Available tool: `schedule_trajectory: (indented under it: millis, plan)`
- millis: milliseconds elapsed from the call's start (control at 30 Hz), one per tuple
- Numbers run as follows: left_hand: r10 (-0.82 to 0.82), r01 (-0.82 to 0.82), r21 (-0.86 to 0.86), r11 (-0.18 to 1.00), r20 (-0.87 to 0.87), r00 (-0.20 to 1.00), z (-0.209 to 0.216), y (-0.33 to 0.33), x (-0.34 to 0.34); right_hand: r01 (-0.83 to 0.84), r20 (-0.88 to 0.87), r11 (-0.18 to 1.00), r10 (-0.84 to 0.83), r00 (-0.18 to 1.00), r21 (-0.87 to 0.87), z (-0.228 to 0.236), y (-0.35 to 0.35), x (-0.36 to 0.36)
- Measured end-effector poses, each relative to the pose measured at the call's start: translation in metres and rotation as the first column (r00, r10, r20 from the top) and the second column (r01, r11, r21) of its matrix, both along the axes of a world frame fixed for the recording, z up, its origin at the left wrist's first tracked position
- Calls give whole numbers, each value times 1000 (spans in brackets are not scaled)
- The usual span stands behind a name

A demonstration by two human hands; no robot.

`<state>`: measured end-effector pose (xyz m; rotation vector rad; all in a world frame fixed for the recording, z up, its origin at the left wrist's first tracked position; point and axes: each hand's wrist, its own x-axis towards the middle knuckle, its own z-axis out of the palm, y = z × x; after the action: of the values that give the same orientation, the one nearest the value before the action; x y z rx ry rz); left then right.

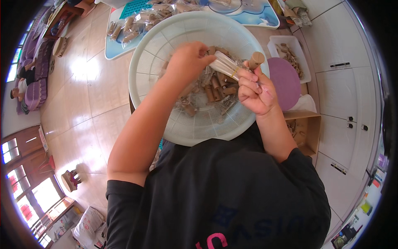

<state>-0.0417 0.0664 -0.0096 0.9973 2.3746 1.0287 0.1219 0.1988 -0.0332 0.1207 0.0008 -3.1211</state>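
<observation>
Round pale plastic basket (195,132), mesh-textured, holding loose brown cylinders (210,93) and crinkly clear film (226,105); right hand (257,92) grips smooth matte held cylinder (256,59) plus banded clear-plastic bundle (226,65); held cylinder above basket's right rim; left hand (190,61) curled beside bundle's far end, cannot tell whether pinching

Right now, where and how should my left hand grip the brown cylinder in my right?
Probably around the exposed end of the brown cylinder, left hand coming from the far side: that end juts beyond the right hand, and a white bundle lies to its left.
</observation>
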Motion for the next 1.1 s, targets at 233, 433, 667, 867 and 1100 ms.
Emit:
schedule_trajectory:
  millis: [233, 433, 667, 867, 1100]
  plan:
    - [-36, -22, -254, 967, -222, 974, -2, 23, 11, -56, -81, 996, 51, 995, -64, -3, 0, 0]
    - [24, -96, 412, 906, 176, 984, 40, 3, 48, 218, 51, 887, -261, 964, 407, 11, -8, 1]
    - [16, 24, 538, 843, -69, 997, 48, -4, 75, 272, 32, 774, -353, 935, 571, 22, -28, -3]
    - [101, 65, 564, 823, -258, 961, 47, -4, 81, 341, -21, 638, -453, 891, 690, 32, -45, 1]
    - [0, 19, 525, 851, -38, 999, 32, 3, 66, 311, 109, 677, -501, 858, 667, 21, -35, -3]
